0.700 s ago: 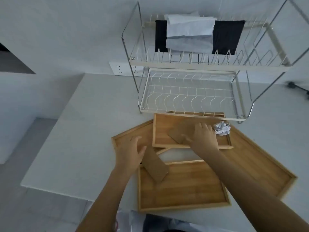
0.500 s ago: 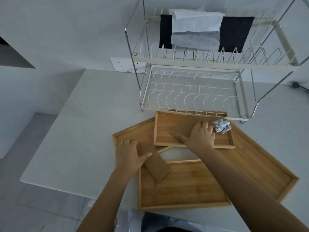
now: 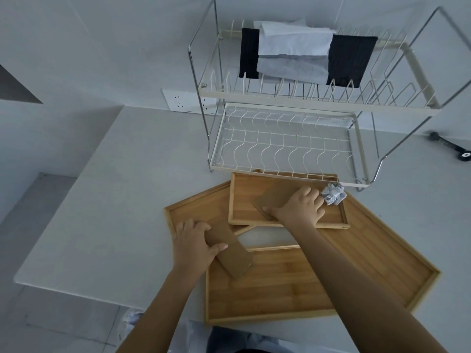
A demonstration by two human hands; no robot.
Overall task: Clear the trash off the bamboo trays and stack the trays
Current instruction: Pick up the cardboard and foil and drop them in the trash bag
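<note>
Three bamboo trays lie overlapped near the front edge of the white tabletop (image 3: pixel 102 200), with three bits of trash on them: two brown card strips and one crumpled paper ball. Farthest left, the left hand (image 3: pixel 195 247) presses on the near card strip (image 3: pixel 233 253), thumb along one long edge and fingers curled over the other, so it looks pinched, though I can't be sure it has left the wood; the strip bridges the left corner of the big angled tray (image 3: pixel 382 250) and the back rim of the front tray (image 3: pixel 267 294). Further right, the right hand (image 3: pixel 298 208) lies spread over the second card strip (image 3: pixel 276 196) in the small tray (image 3: pixel 244 200) at the back, thumb hooked under its near edge. The paper ball (image 3: pixel 333 194) sits at that tray's right end, just beside the fingertips and just below the front edge of the wire dish rack (image 3: pixel 280 149). The risks, I'd say: the flat card slips from a shallow pinch, the right hand's knuckles knock the ball off onto the big tray, or lifting both strips at once jogs the loosely perched small tray
</note>
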